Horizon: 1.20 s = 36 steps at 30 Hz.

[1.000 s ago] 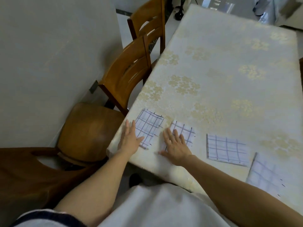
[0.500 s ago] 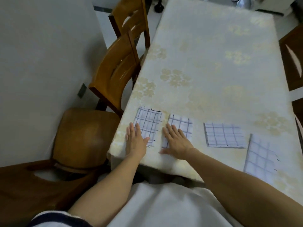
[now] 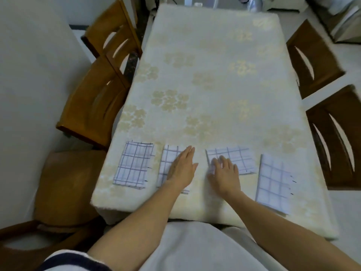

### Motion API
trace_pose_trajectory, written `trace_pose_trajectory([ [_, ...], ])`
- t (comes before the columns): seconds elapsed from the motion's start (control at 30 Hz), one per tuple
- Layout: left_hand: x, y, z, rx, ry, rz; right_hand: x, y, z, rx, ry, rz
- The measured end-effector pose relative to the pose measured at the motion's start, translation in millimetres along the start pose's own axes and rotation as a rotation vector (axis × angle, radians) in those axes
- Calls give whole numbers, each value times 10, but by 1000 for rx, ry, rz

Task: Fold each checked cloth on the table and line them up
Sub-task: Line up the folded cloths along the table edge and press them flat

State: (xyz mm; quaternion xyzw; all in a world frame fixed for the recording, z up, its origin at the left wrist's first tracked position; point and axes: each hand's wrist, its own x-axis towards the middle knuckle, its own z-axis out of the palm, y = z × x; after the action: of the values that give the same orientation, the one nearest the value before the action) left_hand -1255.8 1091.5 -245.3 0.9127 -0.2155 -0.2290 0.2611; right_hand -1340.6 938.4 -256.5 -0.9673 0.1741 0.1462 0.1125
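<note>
Cream floral tablecloth over a long table [image 3: 214, 85], wooden chairs [image 3: 97, 98] down both sides, wall at 9 o'clock. Head view, the only one: four folded checked cloths in a row along the near edge. Far-left cloth [image 3: 134, 165] lies untouched, long axis 12-to-6. Second cloth [image 3: 169, 159] is just beside it at 3 o'clock, same axis; left hand [image 3: 181, 169] rests flat on it, fingers straight and together, tips toward 12, gripping nothing. Third cloth [image 3: 236, 159] is the odd one, long axis 9-to-3. Right hand [image 3: 225, 171] sits on its near-left corner, fingers bent, tips at the left edge; blur hides whether they pinch that edge or only press it. Most of this cloth lies at 1 to 2 o'clock from those fingertips. Far-right cloth [image 3: 272, 182] is at 3 o'clock of the right hand, untouched, axis roughly 12-to-6, slightly skewed, set nearer the table edge. Judgement: folding looks done, lining up not yet; the right hand is nearer both stray cloths.
</note>
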Motion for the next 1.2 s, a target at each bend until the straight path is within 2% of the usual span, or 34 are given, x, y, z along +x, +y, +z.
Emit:
trace_pose_trajectory([
  [0.1, 270, 285, 137, 78, -66, 2, -36, 228, 15, 12, -49, -72],
  [0.2, 558, 487, 202, 182, -59, -42, -46, 478, 37, 34, -55, -190],
  [0.3, 761, 647, 279, 170, -63, -126, -26, 733, 25, 76, -77, -306],
  [0.4, 799, 748, 348, 133, -127, -206, 0, 929, -13, 120, 7, -405],
  [0.47, 729, 761, 388, 103, -120, -244, 46, 1011, -22, 195, 84, -405],
  [0.57, 510, 739, 440, 17, -64, -295, 165, 1036, -37, 219, 120, -417],
  [0.73, -2, 667, 594, -163, 192, -482, 310, 849, -35, 58, -55, -576],
  [0.93, -375, 634, 763, -455, 425, -630, 337, 661, 52, -69, -116, -778],
  [1.07, -471, 672, 833, -624, 472, -685, 406, 649, 108, -149, -161, -867],
  [1.2, -501, 657, 879, -602, 408, -646, 496, 678, 84, -223, -154, -935],
])
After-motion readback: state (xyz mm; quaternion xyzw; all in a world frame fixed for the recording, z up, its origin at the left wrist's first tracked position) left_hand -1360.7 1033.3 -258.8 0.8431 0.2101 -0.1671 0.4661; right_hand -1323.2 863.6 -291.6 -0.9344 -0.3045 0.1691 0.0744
